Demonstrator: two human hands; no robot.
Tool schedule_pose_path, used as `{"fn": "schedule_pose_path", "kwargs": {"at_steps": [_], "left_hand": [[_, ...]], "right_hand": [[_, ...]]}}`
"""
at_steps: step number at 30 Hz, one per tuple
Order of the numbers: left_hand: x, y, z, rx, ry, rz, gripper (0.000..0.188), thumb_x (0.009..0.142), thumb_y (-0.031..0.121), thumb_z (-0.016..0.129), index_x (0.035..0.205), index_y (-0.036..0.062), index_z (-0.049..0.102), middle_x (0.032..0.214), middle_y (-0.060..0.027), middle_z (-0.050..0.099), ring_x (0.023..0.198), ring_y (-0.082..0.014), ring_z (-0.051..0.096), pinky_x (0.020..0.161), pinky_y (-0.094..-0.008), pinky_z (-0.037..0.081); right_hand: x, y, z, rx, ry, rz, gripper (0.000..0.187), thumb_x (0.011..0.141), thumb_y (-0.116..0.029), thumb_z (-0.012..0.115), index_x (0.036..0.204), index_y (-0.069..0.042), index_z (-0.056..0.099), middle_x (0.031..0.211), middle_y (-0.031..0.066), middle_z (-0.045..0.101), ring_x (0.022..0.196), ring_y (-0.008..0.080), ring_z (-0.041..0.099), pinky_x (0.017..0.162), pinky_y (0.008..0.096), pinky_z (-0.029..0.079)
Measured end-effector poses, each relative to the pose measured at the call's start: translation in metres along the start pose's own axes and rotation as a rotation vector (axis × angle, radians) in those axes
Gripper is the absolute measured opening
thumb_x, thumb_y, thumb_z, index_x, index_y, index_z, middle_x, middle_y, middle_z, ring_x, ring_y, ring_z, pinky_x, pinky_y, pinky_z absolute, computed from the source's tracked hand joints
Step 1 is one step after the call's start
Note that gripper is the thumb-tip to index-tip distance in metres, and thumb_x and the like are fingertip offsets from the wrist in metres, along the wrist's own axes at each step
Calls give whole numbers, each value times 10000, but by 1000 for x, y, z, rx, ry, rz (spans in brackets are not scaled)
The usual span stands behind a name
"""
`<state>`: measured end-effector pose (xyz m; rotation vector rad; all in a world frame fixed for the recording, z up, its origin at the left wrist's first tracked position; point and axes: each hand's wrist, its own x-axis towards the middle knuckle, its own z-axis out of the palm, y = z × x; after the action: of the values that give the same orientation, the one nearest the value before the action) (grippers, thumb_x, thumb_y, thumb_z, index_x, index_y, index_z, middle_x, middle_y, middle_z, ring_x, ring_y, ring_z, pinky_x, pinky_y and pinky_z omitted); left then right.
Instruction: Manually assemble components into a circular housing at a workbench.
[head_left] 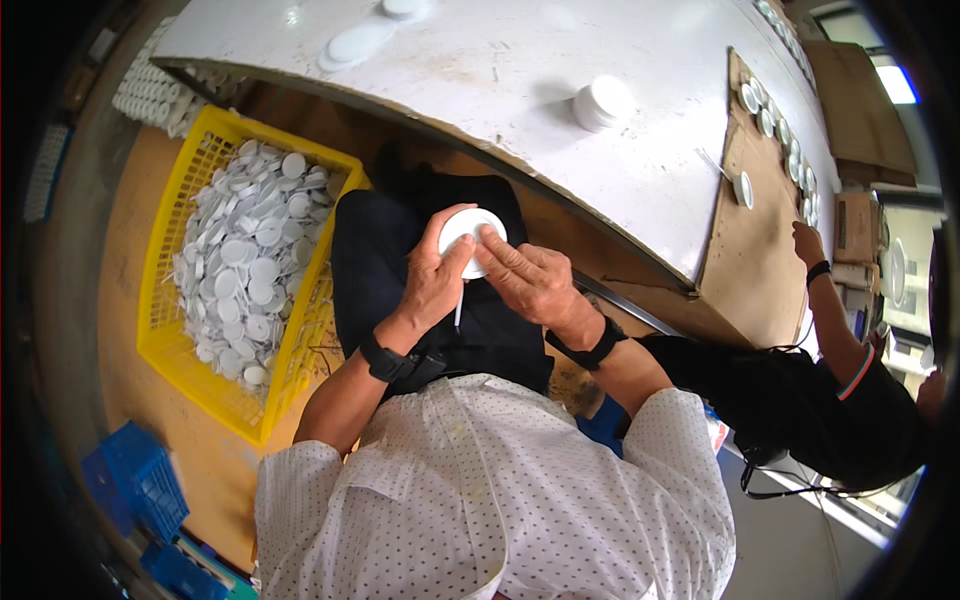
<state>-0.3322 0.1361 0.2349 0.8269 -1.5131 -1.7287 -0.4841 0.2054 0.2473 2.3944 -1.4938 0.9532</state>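
Above my lap, I hold a round white disc-shaped piece (458, 226) with a rim. A thin white stem or cord hangs below it. My left hand (430, 278) grips its left side, thumb on the face. My right hand (535, 283) holds the other side, its fingers pressing on the disc's face. On my left, a yellow plastic basket (160, 270) holds a heap of white discs (240, 265), several with thin stems. A short white round piece (604, 103) stands on the white table (450, 90) in front of me.
Flat white discs (362, 42) lie at the table's far left. On the right, cardboard (745, 160) carries several white round pieces (766, 122), and a co-worker's hand (807, 244) reaches there. Blue crates (140, 475) sit at lower left. The table edge runs just beyond my knees.
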Motion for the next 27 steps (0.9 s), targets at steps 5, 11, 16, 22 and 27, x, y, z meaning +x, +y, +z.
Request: {"fn": "schedule_pose_path", "kwargs": {"at_steps": [5,11,16,22,27], "left_hand": [[4,-3,-2,-224,10,-142,306,934,162,468,1206,22,472,1070,-94,564,943,-141,549,804,-262,467],[17,-16,-94,-327,221,-195,370,843,31,557,1191,34,430,1022,-109,575,856,-249,625,522,-254,425],[-8,-42,-233,-208,420,-197,421,810,17,573,1207,17,433,1099,-93,537,930,-196,550,674,-301,403],[-50,-82,-385,-67,799,-246,484,778,40,560,1241,48,419,1158,-95,508,988,-213,504,760,-335,400],[-65,-58,-388,284,1047,-520,607,757,60,566,1319,80,336,1259,-117,459,1094,-250,472,884,-373,384]], "right_hand": [[9,0,-17,117,-46,127,394,658,-66,703,1042,-26,621,1137,131,588,617,165,534,544,265,482],[-19,79,-80,-32,210,609,416,720,-32,702,1121,-44,590,1130,133,590,925,245,610,651,288,515],[-87,208,-177,-592,370,1156,565,733,-268,718,1159,57,539,1036,233,606,915,260,612,798,342,487],[-134,263,-206,-457,264,1595,813,675,-437,669,1275,51,418,1233,250,496,1170,371,457,976,364,370],[-133,244,-195,-442,380,1504,795,659,-408,707,1268,26,438,1223,228,497,1134,362,479,955,368,389]]}}
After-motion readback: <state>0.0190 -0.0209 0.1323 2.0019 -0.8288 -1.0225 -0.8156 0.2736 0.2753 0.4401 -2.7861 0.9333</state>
